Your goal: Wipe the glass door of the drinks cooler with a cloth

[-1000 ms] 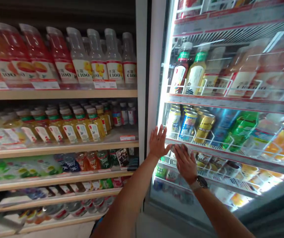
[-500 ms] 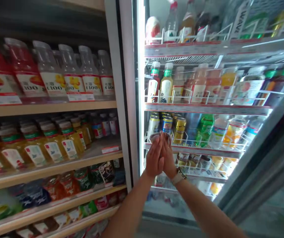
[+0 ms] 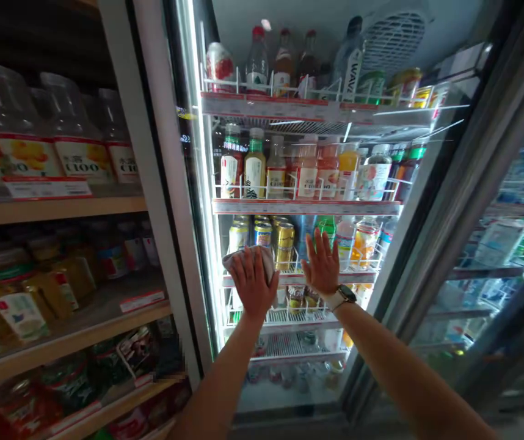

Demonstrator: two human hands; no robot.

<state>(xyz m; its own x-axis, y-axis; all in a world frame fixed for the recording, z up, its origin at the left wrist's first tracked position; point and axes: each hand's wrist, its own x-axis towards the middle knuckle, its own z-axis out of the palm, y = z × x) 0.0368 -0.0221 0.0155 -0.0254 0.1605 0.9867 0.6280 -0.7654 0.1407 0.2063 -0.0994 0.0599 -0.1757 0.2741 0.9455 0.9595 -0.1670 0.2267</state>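
My left hand (image 3: 255, 284) holds a grey cloth (image 3: 237, 260) under its outstretched fingers, pressed against what looks like the glass door (image 3: 284, 394) of a lit drinks fridge. To its right, my right hand (image 3: 323, 269) is raised with its fingers apart and nothing in it; whether it touches the glass I cannot tell. A watch (image 3: 347, 294) is on the right wrist. Behind the hands, gold cans (image 3: 284, 244) and a green bottle (image 3: 326, 227) stand on a fridge shelf.
An open wooden shelf (image 3: 60, 211) with rows of bottled drinks (image 3: 79, 146) stands on the left. A metal door frame (image 3: 449, 232) slants along the right, with another fridge section of bottles beyond it. Bottles fill the upper fridge shelves.
My hands, together over the cloth before, are now apart. The left one stays on the cloth, while the right one has moved off to the right and spread its fingers. The view has turned right.
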